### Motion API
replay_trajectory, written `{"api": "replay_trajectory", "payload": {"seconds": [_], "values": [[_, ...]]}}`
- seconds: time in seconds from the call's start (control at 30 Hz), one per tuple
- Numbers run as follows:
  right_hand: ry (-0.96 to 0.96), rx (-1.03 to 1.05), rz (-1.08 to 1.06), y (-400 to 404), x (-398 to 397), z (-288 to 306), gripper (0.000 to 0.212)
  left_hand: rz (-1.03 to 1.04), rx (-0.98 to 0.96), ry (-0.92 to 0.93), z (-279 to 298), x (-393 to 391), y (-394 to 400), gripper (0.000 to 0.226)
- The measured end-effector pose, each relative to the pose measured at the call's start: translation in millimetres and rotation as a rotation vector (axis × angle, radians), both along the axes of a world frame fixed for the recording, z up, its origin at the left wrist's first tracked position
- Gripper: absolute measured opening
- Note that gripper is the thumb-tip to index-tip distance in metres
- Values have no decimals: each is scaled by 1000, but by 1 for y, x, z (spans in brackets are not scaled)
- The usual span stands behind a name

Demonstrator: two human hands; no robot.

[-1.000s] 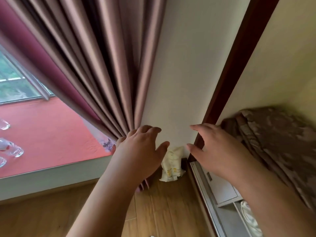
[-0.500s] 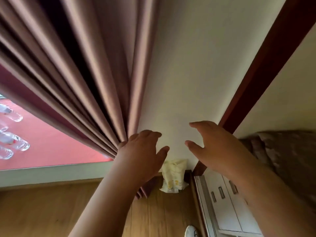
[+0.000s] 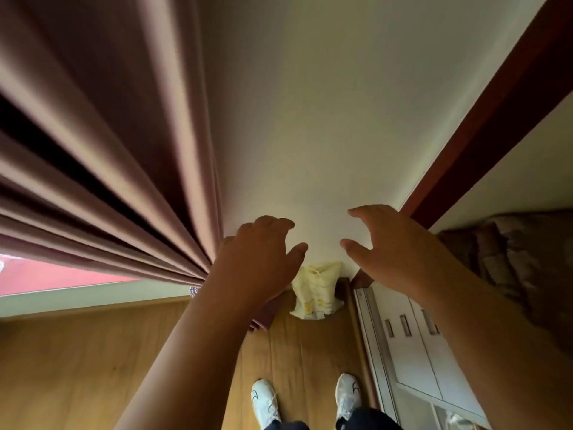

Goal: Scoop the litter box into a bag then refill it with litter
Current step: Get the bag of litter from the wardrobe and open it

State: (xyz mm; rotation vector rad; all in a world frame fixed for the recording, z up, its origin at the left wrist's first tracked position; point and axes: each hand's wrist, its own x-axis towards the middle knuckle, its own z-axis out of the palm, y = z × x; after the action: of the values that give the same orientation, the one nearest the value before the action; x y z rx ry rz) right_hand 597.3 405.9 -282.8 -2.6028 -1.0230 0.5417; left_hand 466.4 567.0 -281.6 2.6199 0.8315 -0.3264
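A crumpled pale yellow bag [image 3: 317, 291] lies on the wooden floor against the white wall, in the corner by a dark red door frame. My left hand [image 3: 259, 256] and my right hand [image 3: 393, 246] are stretched out above it, palms down, fingers spread and loosely bent, holding nothing. The bag shows in the gap between the two hands. No litter box and no scoop are in view.
Mauve curtains [image 3: 102, 169] hang at the left over a red window ledge [image 3: 46, 276]. A dark red door frame [image 3: 483, 119] runs up the right. White sliding panels [image 3: 415, 346] and patterned brown fabric [image 3: 514, 262] lie at the right. My white shoes [image 3: 265, 401] stand on the wooden floor.
The view has tilted down and moved closer to the wall. My shoes have come into sight and the red ledge has slid off to the left. Both hands stay empty above the bag.
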Motion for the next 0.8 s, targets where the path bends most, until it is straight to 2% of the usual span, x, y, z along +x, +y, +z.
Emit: {"api": "replay_trajectory", "payload": {"seconds": [0.37, 0.5, 0.63, 0.8], "values": [[135, -147, 11, 30, 16, -140, 58, -3, -180, 166, -141, 11, 29, 49], [185, -167, 7, 40, 20, -214, 57, 30, -283, 197, -214, 14, 41, 48], [269, -202, 12, 47, 22, -296, 61, 56, -275, 227, -292, 16, 55, 52], [292, -249, 21, 61, 31, -395, 68, 150, -370, 277, -390, 22, 61, 42]]}}
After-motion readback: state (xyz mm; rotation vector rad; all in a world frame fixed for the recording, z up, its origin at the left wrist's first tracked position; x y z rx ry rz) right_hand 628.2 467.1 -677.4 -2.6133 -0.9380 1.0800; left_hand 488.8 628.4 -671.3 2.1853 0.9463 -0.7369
